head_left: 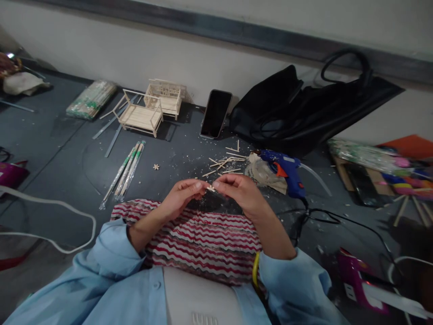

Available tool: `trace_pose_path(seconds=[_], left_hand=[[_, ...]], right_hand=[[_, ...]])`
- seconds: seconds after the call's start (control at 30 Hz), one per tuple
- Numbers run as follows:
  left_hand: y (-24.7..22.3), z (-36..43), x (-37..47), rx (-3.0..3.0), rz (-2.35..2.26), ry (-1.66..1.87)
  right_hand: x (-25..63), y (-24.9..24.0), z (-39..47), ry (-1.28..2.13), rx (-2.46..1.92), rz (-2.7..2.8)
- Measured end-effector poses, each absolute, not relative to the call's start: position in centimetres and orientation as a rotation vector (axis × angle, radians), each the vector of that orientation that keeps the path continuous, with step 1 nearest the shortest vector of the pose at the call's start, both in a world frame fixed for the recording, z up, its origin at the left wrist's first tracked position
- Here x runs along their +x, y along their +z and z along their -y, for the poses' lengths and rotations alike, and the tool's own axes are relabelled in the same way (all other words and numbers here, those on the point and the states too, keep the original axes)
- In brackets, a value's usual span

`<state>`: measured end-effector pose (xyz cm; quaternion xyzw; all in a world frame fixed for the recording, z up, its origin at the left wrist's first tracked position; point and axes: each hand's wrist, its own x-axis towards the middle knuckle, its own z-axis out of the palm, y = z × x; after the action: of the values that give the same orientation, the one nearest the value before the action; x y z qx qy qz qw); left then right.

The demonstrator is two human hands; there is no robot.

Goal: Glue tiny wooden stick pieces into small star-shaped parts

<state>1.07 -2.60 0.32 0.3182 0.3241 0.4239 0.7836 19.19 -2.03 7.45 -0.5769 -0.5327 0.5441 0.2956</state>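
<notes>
My left hand [182,195] and my right hand [241,193] meet in front of me, each pinching one side of a small star-shaped piece of pale wooden bits [211,188]. Fingers cover part of it. A similar small wooden star [156,167] lies on the dark table to the left. Just beyond my hands is a loose pile of thin wooden sticks [225,161] among crumbs. To the right, a blue glue gun [282,167] with an orange trigger rests over a crumpled pale cloth [267,178].
Two miniature stick-built furniture pieces, a bench [140,118] and a railed one [165,100], stand at the back left. Packaged sticks [128,171] lie nearer. A phone [216,113] leans by the wall, beside a black bag [284,108]. A black cord [352,219] runs right.
</notes>
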Motion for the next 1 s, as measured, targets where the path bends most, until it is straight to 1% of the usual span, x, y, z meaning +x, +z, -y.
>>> trace_pose_path(seconds=[0.27, 0.4, 0.53, 0.67, 1.0], left_hand=[[1.1, 1.7, 1.0, 0.554, -0.731, 1.084], [1.1, 1.7, 0.8, 0.621, -0.811, 1.106], [1.1, 2.0, 0.6, 0.768, -0.763, 1.005], [1.3, 2.2, 0.6, 0.751, -0.687, 0.900], [0.6, 2.2, 0.5, 0.767, -0.658, 0.780]], right_hand=[[19.4, 7.2, 2.0, 1.613, -1.482, 1.266], [19.4, 6.7, 1.7, 1.646, -1.471, 1.251], [19.3, 6.3, 1.6, 1.663, -1.484, 1.320], [19.2, 6.3, 1.5, 1.671, -1.500, 1.418], [19.3, 6.4, 1.4, 1.632, -1.530, 1.552]])
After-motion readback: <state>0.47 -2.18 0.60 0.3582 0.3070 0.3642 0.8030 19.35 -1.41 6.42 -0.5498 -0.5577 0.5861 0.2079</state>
